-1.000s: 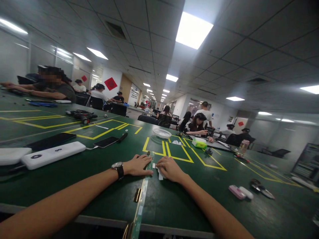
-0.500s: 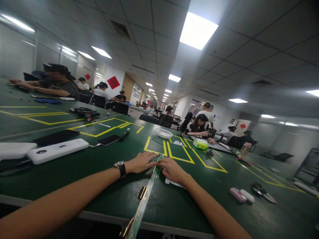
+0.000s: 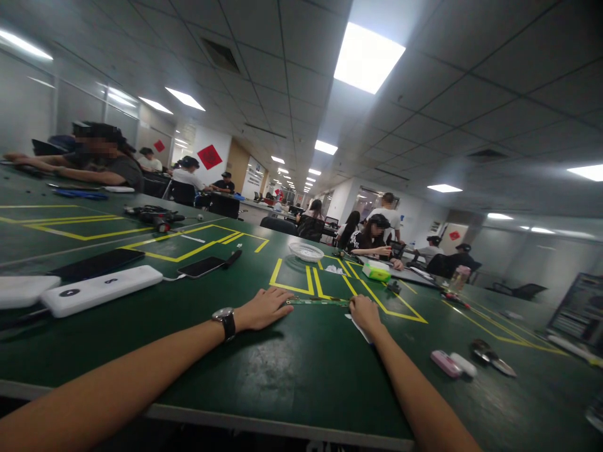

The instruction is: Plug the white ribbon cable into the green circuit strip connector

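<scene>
A narrow green circuit board strip (image 3: 320,302) lies crosswise between my two hands, just above or on the green tabletop. My left hand (image 3: 264,307) has its left end between thumb and fingers, the fingers long and fairly straight. Curled fingers of my right hand (image 3: 366,314) close on the right end. Small brownish parts show along the strip's far edge, too fine to make out. Under my right wrist a white flat piece (image 3: 358,328) sticks out, partly hidden.
Yellow tape outlines (image 3: 292,289) mark the green table (image 3: 264,376). A white basket (image 3: 306,252) and green-and-white box (image 3: 377,271) stand beyond. White power bank (image 3: 103,292) and phone (image 3: 202,267) lie left; pink case (image 3: 445,364) and folding knife-like tool (image 3: 492,358) right. People sit around.
The strip has turned from pointing toward me to lying crosswise, and its near end no longer hangs over the table edge. My right hand has moved right, away from the left.
</scene>
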A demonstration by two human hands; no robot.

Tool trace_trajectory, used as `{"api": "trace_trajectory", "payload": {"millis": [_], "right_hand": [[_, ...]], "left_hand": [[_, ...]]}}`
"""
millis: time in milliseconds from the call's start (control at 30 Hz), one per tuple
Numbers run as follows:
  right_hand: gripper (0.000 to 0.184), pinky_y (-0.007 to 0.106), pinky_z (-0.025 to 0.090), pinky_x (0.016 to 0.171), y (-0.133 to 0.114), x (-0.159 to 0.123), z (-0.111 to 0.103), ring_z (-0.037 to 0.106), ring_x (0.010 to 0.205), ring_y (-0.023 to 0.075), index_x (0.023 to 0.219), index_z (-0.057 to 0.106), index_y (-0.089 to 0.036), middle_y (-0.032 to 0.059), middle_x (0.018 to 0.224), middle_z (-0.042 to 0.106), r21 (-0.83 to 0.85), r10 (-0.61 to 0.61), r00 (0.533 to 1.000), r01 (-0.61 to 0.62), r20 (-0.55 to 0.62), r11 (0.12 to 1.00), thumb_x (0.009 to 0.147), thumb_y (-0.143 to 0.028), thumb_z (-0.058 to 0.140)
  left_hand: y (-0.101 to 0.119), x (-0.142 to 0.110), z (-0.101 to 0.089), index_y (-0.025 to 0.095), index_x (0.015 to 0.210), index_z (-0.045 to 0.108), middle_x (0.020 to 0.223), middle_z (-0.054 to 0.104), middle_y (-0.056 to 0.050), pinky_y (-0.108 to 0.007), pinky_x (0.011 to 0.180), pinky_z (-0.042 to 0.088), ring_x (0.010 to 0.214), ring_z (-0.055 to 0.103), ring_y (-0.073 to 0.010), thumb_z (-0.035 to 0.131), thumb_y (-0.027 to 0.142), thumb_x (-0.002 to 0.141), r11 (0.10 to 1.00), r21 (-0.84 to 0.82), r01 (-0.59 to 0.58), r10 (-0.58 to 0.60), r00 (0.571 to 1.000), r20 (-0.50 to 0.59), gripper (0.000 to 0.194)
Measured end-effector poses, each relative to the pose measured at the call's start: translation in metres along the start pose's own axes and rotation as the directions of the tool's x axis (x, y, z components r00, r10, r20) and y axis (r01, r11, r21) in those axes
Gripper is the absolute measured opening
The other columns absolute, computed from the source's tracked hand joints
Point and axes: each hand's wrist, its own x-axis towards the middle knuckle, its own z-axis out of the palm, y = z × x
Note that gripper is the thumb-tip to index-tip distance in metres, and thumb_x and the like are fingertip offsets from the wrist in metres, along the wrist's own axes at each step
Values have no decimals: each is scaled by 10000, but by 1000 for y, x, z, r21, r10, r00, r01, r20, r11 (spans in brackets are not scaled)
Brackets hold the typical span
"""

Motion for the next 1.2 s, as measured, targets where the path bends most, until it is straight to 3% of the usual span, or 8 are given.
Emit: {"api": "trace_trajectory", "payload": {"millis": [467, 700, 800, 967, 1067, 1200], "right_hand": [[451, 382, 429, 859, 1, -1, 4, 582, 1049, 269, 1058, 671, -156, 145, 1158, 622, 32, -1, 999, 0, 39, 999, 968, -296, 252], [492, 353, 416, 884, 0, 3, 3, 614, 1019, 262, 997, 692, -145, 158, 1076, 673, 59, -5, 994, -2, 105, 998, 959, -394, 269], [505, 364, 407, 918, 2, 5, 6, 583, 1106, 264, 1128, 653, -166, 142, 1185, 647, 85, -4, 990, -8, 140, 996, 958, -427, 256], [556, 427, 319, 1040, 6, 9, 15, 377, 1343, 273, 1379, 475, -186, 96, 1474, 415, 119, 36, 982, -59, 187, 991, 956, -459, 238], [597, 489, 271, 1067, 7, 11, 19, 315, 1377, 292, 1420, 423, -176, 96, 1507, 358, 127, 66, 976, -93, 206, 987, 953, -485, 215], [599, 528, 251, 1062, 6, 9, 16, 338, 1358, 302, 1409, 436, -173, 117, 1486, 389, 127, 87, 978, -112, 189, 986, 958, -485, 194]], "left_hand": [[-2, -1, 5, 277, 1448, 342, 1375, 485, -85, -438, 955, 343, 1213, 434, -281, 222, 561, 1004, 1000, 0, -14, 14, 999, 45, 541], [-2, -2, 7, 255, 1437, 356, 1385, 477, -95, -455, 955, 351, 1203, 440, -285, 228, 559, 1003, 999, 3, -38, 38, 997, 69, 546], [-3, -1, 8, 272, 1444, 341, 1405, 458, -94, -456, 964, 344, 1220, 430, -286, 240, 547, 1004, 999, 16, -39, 38, 998, 46, 528], [-3, -1, 8, 269, 1451, 333, 1432, 429, -97, -459, 977, 334, 1249, 410, -288, 247, 544, 1003, 999, 18, -42, 42, 999, 32, 532], [-3, -1, 7, 265, 1445, 344, 1433, 429, -97, -454, 976, 333, 1258, 405, -287, 248, 549, 1001, 999, 5, -42, 41, 998, 45, 536], [-2, -2, 5, 278, 1443, 345, 1440, 422, -96, -449, 984, 318, 1266, 396, -289, 255, 550, 999, 999, -6, -35, 35, 998, 57, 529]]}}
